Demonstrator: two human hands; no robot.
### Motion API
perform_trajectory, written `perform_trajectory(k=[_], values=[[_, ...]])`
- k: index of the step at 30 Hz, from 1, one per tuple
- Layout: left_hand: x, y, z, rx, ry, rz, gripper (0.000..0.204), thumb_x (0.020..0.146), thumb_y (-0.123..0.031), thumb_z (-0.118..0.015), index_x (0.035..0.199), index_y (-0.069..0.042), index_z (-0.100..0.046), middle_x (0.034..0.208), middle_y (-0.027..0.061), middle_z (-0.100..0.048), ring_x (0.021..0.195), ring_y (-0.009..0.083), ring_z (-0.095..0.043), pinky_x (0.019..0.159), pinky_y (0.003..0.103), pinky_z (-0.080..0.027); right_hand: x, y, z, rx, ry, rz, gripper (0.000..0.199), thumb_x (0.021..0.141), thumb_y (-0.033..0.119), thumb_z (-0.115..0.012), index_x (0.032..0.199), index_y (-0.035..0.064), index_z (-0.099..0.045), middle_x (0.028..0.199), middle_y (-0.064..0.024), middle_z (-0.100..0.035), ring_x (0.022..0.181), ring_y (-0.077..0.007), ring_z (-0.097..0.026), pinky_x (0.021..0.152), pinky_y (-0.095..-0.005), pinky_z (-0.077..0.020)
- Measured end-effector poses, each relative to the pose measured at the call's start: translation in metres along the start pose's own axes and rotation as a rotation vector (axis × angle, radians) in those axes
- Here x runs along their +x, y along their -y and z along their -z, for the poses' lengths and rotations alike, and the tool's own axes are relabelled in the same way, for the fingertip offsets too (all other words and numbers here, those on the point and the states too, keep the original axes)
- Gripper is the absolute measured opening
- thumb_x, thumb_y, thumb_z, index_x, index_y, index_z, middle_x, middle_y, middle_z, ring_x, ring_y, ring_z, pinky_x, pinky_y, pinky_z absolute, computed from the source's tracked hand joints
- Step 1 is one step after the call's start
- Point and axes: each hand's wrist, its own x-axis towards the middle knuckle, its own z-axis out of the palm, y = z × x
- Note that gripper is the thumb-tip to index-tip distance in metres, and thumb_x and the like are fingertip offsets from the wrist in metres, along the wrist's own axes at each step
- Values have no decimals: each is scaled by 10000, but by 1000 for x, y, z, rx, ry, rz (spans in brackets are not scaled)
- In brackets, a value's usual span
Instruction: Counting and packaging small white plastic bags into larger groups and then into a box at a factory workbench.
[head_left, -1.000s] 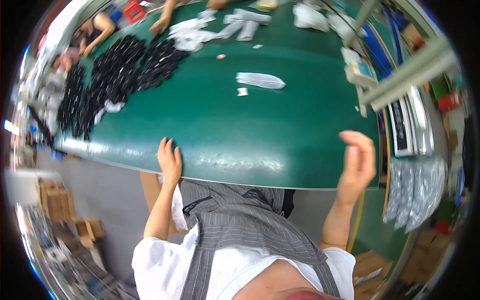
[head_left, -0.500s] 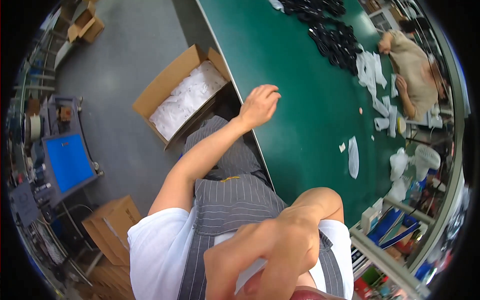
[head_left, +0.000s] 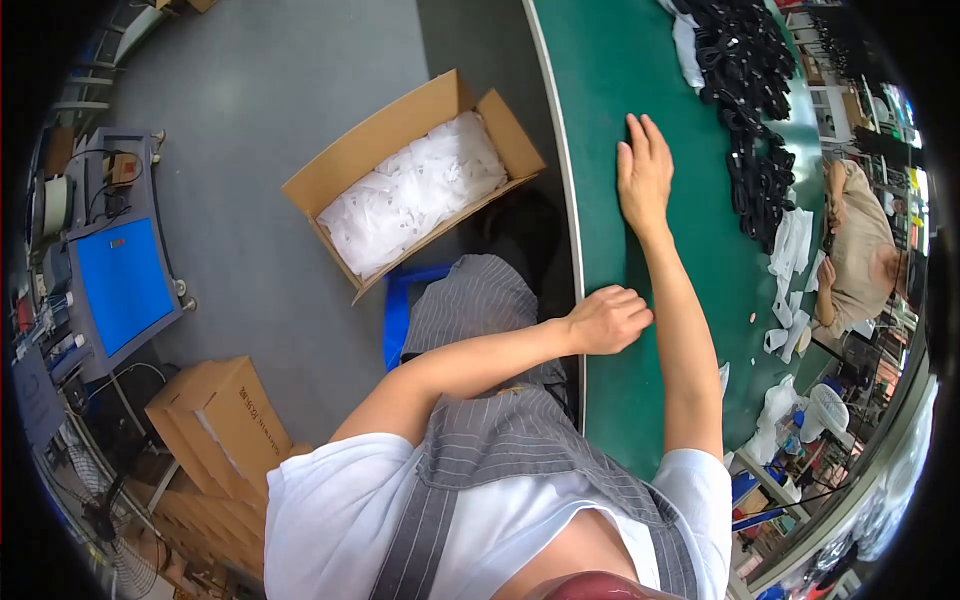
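My right hand (head_left: 645, 180) reaches out flat over the green tabletop (head_left: 600, 70), its fingers stretched and nothing in it. Closer to me, my left hand (head_left: 610, 321) rests at the table's near edge with its fingers curled in; no object shows in it. Beyond my right hand lies a long heap of black coiled cables (head_left: 745, 70). Thin white plastic bags (head_left: 792, 245) lie past the lower end of that heap.
On my left, an open cardboard box (head_left: 390, 128) holds many white plastic bags (head_left: 420, 190). A blue stool (head_left: 398, 320) is by my legs. A wheeled cart (head_left: 125, 300) and stacked cartons (head_left: 225, 430) stand further left. Across the table sits another person (head_left: 862, 250).
My right hand has gone from close in front of my head to outstretched over the table. My left hand has drawn nearer to me and curled. The view has shifted, with more cables showing.
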Motion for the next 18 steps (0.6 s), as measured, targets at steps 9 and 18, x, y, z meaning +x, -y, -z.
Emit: perform_trajectory(k=[9, 18], values=[[-6, 17, 45, -506, -101, 110, 167, 741, -7, -619, 904, -41, -632, 723, 75, -602, 624, 230, -591, 555, 336, -483, 31, 18, -7, 18, 65, 20, 409, 885, 158, -550, 1285, 103, -485, 1306, -178, -443, 1193, -333, -439, 983, -424, -365], [-290, 274, 203, 186, -293, 1566, 331, 860, -220, -566, 1094, 14, -576, 974, 173, -644, 912, 318, -613, 829, 368, -468, 116, 44, -52, 207, 129, 130, 389, 950, 248, -448, 1314, 114, -484, 1356, -148, -436, 1264, -294, -393, 1042, -372, -305]])
